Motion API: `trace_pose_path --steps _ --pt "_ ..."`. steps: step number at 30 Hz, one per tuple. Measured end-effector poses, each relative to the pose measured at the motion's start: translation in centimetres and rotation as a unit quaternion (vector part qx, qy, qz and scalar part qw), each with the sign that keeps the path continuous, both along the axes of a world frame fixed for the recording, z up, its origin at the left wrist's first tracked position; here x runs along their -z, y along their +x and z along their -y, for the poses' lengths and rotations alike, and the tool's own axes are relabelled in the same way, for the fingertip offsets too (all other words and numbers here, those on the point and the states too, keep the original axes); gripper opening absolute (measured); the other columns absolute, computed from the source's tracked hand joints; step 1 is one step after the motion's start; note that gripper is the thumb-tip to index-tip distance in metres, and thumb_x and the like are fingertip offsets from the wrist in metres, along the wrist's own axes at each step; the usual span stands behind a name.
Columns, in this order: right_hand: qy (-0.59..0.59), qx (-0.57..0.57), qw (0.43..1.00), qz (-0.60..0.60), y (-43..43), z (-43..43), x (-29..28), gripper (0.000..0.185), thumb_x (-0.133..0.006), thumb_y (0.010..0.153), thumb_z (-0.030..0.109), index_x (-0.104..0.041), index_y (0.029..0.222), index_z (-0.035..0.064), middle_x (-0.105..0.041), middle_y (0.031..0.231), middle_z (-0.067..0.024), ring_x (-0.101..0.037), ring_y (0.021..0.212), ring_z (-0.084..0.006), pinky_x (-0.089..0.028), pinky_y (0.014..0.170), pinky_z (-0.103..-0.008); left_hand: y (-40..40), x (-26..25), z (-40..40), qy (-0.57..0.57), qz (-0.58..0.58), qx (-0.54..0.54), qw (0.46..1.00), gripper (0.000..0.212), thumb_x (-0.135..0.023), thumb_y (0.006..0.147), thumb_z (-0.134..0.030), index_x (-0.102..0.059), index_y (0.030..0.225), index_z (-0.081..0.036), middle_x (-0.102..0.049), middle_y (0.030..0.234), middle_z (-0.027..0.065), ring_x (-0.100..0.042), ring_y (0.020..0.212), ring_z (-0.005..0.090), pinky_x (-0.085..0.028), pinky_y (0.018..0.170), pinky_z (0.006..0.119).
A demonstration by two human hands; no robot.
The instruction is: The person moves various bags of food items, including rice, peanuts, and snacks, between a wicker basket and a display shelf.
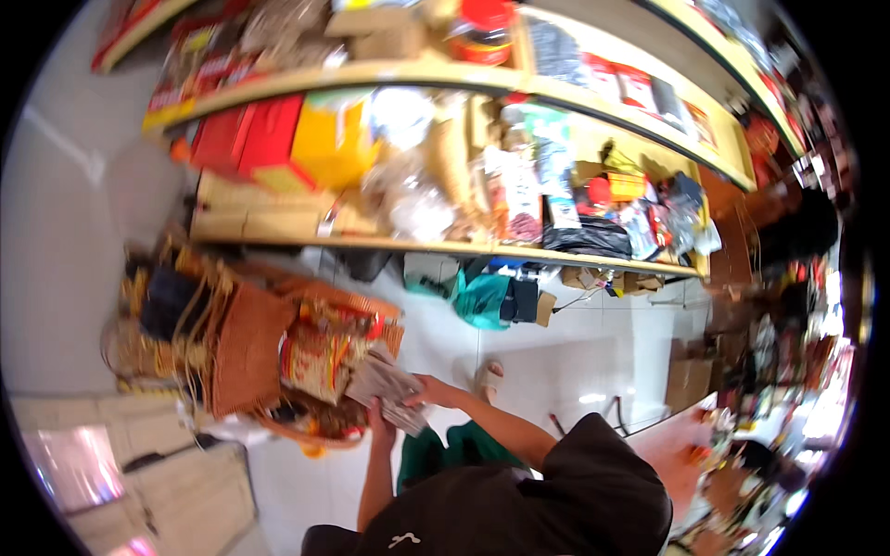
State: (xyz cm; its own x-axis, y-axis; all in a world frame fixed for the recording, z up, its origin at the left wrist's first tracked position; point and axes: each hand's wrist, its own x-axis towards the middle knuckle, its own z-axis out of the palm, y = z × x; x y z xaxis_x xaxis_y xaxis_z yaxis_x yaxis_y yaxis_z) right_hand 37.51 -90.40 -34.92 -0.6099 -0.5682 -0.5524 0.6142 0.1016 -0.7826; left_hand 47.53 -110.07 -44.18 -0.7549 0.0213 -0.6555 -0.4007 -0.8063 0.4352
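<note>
A flat grey-brown bundle (pixel 389 393), perhaps packets or folded paper and blurred, is held between both my hands in front of my body. My left hand (pixel 382 420) grips its lower edge, and my right hand (pixel 432 390) holds its right side. Just left of the bundle is a large orange-brown woven basket (pixel 247 340). Packaged goods fill its opening, among them a clear bag with red and yellow print (pixel 314 358). The bundle's far end reaches these packages; whether it touches them I cannot tell.
Wooden shelves (pixel 431 247) across the way hold red and yellow boxes (pixel 334 142), plastic bags and packets. On the tiled floor lies a teal bag (pixel 483 302) beside dark boxes. More baskets (pixel 174 306) stand left. A pink-topped table (pixel 664 452) is at right.
</note>
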Motion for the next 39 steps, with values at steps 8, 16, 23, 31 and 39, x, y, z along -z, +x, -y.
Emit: trace_pose_path --steps 8,16,23,31,39 --pt "-0.070 0.338 0.936 -0.065 5.1 -21.6 -4.7 0.064 -0.076 0.080 0.016 -0.042 0.133 0.0009 -0.058 0.117 -0.0087 -0.055 0.106 -0.0178 -0.046 0.091 -0.0331 -10.5 -11.0 -22.7 -0.092 -0.053 0.237 0.966 0.048 -0.065 0.087 -0.025 -0.045 0.128 -0.011 -0.057 0.116 0.0067 -0.058 0.104 0.0209 -0.050 0.087 0.036" --pt "-0.023 0.596 0.796 -0.102 10.5 -32.6 -10.4 0.045 -0.069 0.087 0.021 -0.051 0.122 -0.0018 -0.063 0.105 -0.0062 -0.059 0.091 -0.0134 -0.048 0.081 -0.0287 -10.9 -18.5 -39.1 -0.152 -0.317 0.423 0.835 0.072 -0.072 0.082 -0.010 -0.029 0.139 -0.005 -0.048 0.129 0.0076 -0.050 0.117 0.0168 -0.044 0.096 0.030" --pt "-0.033 0.662 0.738 -0.124 9.8 -35.9 -11.9 0.040 -0.066 0.090 0.021 -0.054 0.120 -0.0027 -0.064 0.105 -0.0070 -0.059 0.091 -0.0126 -0.048 0.080 -0.0275 -12.0 -19.7 -44.4 -0.188 -0.371 0.434 0.799 0.054 -0.074 0.081 -0.011 -0.041 0.123 -0.002 -0.055 0.115 0.0066 -0.055 0.105 0.0135 -0.046 0.089 0.029" --pt "0.074 0.591 0.799 -0.086 5.2 -34.9 -11.0 0.037 -0.068 0.088 0.029 -0.062 0.111 0.0006 -0.065 0.089 -0.0007 -0.057 0.070 -0.0073 -0.044 0.059 -0.0222 -14.4 -18.8 -40.8 -0.218 -0.292 0.405 0.838 0.057 -0.074 0.083 -0.027 -0.043 0.121 0.001 -0.057 0.115 0.0119 -0.056 0.103 0.0172 -0.045 0.087 0.029" --pt "0.064 0.558 0.824 -0.067 -4.3 -35.2 -9.3 0.048 -0.060 0.087 0.020 -0.049 0.127 -0.0041 -0.060 0.113 -0.0090 -0.056 0.100 -0.0163 -0.044 0.088 -0.0287 -25.2 -20.0 -40.3 -0.288 -0.322 0.384 0.816 0.056 -0.069 0.084 -0.036 -0.048 0.120 0.002 -0.060 0.109 0.0150 -0.058 0.098 0.0216 -0.047 0.084 0.033"
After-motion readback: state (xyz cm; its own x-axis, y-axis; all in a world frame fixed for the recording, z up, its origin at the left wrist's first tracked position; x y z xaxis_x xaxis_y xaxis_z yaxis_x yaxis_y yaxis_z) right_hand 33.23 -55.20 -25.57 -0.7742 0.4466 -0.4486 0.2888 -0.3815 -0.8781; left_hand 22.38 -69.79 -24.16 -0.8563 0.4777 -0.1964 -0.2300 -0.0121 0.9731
